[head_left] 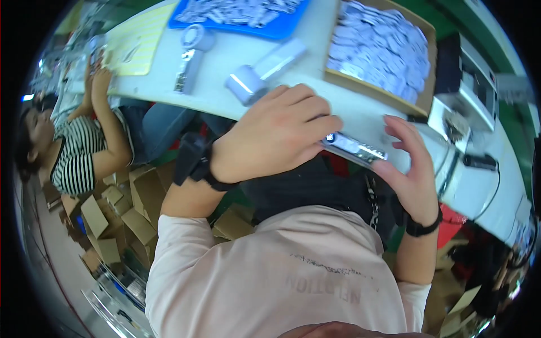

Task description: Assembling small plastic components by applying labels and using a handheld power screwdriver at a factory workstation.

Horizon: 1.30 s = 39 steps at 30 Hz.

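My left hand is closed around one end of a white handheld device, whose head is hidden under the fingers. The narrow handle of this device sticks out to the right, its shiny inner parts exposed. At the handle's far end my right hand is open, fingers spread and curved, with the thumb against or very near the tip. Beyond my left hand a white device with a round head lies on the table. Farther left rests a similar device with a ring-shaped head and its handle's inside showing.
A cardboard box full of white plastic parts stands far right on the white table. A blue tray holds more parts. Right of the box are a black-and-silver machine and cables. A co-worker sits at left; cardboard boxes lie below.
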Available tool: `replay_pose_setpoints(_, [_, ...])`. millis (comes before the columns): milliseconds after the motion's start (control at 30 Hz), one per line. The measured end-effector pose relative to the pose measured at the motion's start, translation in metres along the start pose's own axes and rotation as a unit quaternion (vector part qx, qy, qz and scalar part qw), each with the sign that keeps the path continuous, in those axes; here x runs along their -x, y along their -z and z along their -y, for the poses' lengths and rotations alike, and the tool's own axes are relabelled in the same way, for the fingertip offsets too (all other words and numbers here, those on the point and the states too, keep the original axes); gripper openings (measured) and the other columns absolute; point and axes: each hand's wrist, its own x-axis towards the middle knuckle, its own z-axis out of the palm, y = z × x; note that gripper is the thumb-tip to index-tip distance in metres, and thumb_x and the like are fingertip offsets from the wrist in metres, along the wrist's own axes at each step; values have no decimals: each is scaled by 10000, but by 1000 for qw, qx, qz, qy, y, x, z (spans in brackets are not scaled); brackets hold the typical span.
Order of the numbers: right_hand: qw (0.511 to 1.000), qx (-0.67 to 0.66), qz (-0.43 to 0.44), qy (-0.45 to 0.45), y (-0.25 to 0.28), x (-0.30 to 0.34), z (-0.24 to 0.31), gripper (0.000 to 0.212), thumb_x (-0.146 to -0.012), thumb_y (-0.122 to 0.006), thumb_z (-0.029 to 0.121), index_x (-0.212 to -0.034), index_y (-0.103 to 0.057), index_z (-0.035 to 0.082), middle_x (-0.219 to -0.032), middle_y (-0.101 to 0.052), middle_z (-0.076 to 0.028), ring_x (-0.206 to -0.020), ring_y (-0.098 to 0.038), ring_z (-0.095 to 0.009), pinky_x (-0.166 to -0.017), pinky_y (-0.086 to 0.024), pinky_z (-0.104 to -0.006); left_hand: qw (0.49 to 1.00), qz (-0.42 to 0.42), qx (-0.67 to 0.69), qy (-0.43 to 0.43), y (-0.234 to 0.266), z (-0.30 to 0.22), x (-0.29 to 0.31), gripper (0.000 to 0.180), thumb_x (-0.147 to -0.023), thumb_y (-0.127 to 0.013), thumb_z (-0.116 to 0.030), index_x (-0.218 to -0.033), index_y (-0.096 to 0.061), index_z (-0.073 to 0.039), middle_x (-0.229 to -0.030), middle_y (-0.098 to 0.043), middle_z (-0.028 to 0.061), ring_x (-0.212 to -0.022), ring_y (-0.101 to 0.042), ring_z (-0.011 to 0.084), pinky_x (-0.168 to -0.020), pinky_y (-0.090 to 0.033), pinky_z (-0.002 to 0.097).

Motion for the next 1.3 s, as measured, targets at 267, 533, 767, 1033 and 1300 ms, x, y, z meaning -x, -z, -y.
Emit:
replay_pose_setpoints(267, [901,317,20,295,-49,-82,42,537,-834,-798,108,-1347,-649,57,-1357,-664,-124,-1261,-627,-318,-1052,-490,-425,872,-305,-118,364,92,103,155,428,-865,-825,-141,-1247,-708,12,-1115,-712,185,-1031,-682,345,-932,-546,397])
replay_pose_setpoints(533, [781,527,-29,335,-121,-162,31,373,-892,-654,82,-1263,-672,112,-1262,-675,-110,-1322,-579,-294,-1140,-412,-549,867,-235,-117,424,91,201,171,444,-957,-780,-272,-1294,-712,9,-1098,-740,131,-979,-678,190,-890,-539,308])
replay_pose_setpoints(767, [800,499,21,333,-123,-169,46,239,-900,-646,87,-1136,-665,121,-1118,-697,-84,-1193,-632,-295,-1074,-446,-518,856,-160,-76,485,100,189,151,440,-1035,-702,-326,-1317,-705,13,-1072,-738,147,-965,-689,209,-889,-536,324])
replay_pose_setpoints(1033, [902,375,40,211,-36,-39,57,404,-803,-843,209,-1147,-655,109,-1054,-673,-95,-946,-707,-291,-816,-559,-382,899,-311,-109,290,73,115,93,356,-1005,-724,-233,-1272,-707,3,-1199,-707,203,-1121,-662,336,-1004,-509,416])
replay_pose_setpoints(1300, [946,254,-179,91,52,68,23,446,-793,-832,56,-1206,-664,57,-1120,-643,-125,-949,-670,-281,-812,-547,-337,982,-150,-114,-11,16,40,-72,292,-870,-766,-105,-1156,-739,-53,-1154,-713,119,-1089,-653,340,-939,-505,464])
